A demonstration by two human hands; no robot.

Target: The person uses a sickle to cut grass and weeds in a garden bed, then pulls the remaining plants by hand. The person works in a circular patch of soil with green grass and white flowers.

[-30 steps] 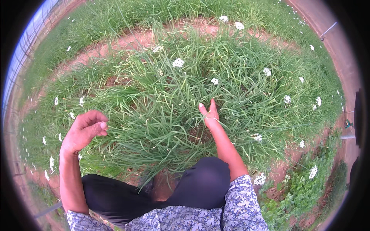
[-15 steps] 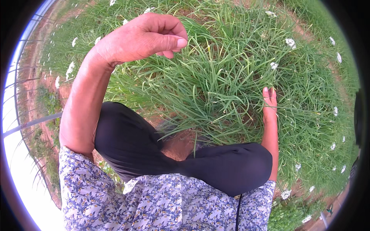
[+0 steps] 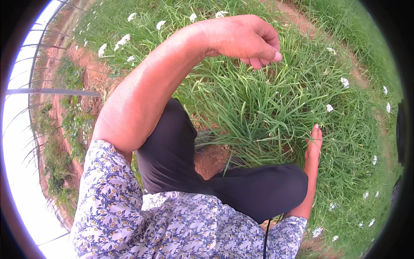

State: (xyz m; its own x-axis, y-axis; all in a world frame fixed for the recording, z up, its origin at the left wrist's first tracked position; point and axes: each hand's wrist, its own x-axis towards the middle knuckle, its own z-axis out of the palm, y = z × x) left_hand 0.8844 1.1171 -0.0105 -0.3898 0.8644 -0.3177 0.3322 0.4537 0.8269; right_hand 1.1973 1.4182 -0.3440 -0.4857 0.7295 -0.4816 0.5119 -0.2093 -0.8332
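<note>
My left hand (image 3: 246, 39) hangs above the far side of a clump of long, narrow green leaves, which look like garlic chives (image 3: 254, 110). Its fingers curl in toward the thumb; whatever lies between them, if anything, is hidden. On the clump's right side, low among the leaves, is my right hand (image 3: 314, 140). Its visible fingers are stretched out and point away from me, with blades touching and partly covering it. A white flower head (image 3: 329, 108) stands just beyond these fingertips.
My bent knees in black trousers (image 3: 254, 190) flank the near side of the clump, with bare brown soil (image 3: 211, 160) between them. More white flower heads (image 3: 123, 41) dot the plants around. A grey pole (image 3: 54, 91) and a curved frame stand at the left.
My left hand has shifted right across the picture, its fingers still curled. My right hand appears slightly lower and farther right, with its fingers straighter. The whole view has swung somewhat.
</note>
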